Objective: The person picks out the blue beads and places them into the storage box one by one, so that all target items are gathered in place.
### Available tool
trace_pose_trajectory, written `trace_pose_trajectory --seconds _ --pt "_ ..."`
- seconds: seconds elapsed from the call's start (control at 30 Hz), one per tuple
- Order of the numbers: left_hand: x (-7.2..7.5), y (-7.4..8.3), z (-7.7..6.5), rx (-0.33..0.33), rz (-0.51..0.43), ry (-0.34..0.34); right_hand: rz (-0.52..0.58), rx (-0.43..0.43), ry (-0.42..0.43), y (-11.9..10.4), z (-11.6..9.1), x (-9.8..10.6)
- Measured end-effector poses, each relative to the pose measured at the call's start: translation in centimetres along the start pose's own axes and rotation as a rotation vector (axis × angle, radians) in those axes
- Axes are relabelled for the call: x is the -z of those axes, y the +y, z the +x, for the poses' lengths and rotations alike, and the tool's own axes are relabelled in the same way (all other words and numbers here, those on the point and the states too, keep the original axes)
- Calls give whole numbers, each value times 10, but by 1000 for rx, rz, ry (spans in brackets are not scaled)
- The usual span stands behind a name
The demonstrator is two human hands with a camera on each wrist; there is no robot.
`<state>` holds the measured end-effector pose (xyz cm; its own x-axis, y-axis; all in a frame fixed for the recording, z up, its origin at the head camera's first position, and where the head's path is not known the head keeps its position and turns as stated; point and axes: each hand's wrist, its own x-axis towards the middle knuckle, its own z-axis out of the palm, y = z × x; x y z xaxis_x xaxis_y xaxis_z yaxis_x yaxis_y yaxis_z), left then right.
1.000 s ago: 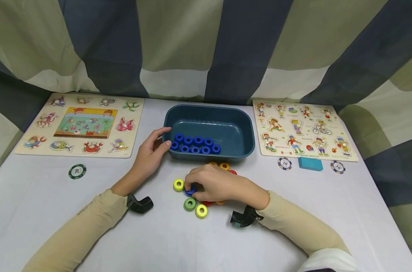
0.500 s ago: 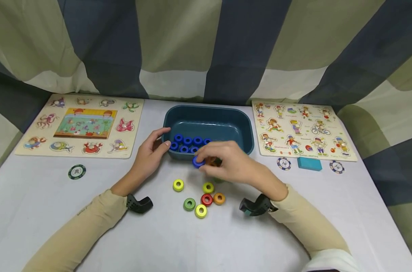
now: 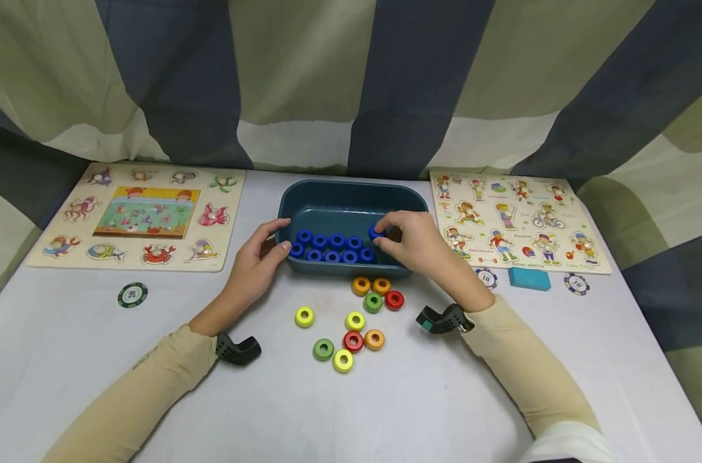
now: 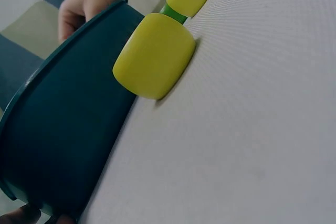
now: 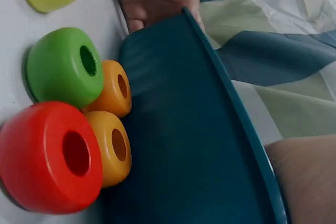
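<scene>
In the head view my left hand (image 3: pixel 257 263) rests against the left end of a dark teal tray (image 3: pixel 351 186), thumb and forefinger spread at its rim. My right hand (image 3: pixel 415 243) reaches over the tray's right part and pinches a blue bead (image 3: pixel 376 232) between thumb and finger. Two rows of blue beads (image 3: pixel 336 242) lie in the tray's front left. In front of it on the table are loose beads: yellow (image 3: pixel 343 361), green (image 3: pixel 323 349), red (image 3: pixel 394 299) and orange (image 3: pixel 360 285). The tray wall hides the held bead in both wrist views.
A wooden sea-animal puzzle board (image 3: pixel 136 251) lies left of the tray, a sports-figure board (image 3: pixel 518 222) right of it. A turquoise block (image 3: pixel 529 278) sits between two chips (image 3: pixel 576 283) at the right. Another chip (image 3: pixel 132 294) lies at the left. A checked curtain (image 3: pixel 304 83) hangs behind.
My right hand has picked a blue bead up from among the loose ones and carried it up and right, over the tray's front rim. My left hand has stayed at the tray.
</scene>
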<state>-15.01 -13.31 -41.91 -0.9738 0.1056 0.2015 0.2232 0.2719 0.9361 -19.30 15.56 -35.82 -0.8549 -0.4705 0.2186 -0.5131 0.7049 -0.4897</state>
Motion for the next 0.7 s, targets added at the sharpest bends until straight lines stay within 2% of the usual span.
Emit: trace_pose_trajectory --seconds 0.17,0.27,0.47,0.7 --pt "0 1 1 1 -4 3 -9 -77 -101 -1 2 0" --pt "0 1 1 -4 1 -1 -18 -82 -136 0 4 1" --pt "0 1 1 -4 8 2 -49 -76 -165 2 8 1" --pt "0 0 1 -3 -3 -2 -29 -87 -195 3 9 0"
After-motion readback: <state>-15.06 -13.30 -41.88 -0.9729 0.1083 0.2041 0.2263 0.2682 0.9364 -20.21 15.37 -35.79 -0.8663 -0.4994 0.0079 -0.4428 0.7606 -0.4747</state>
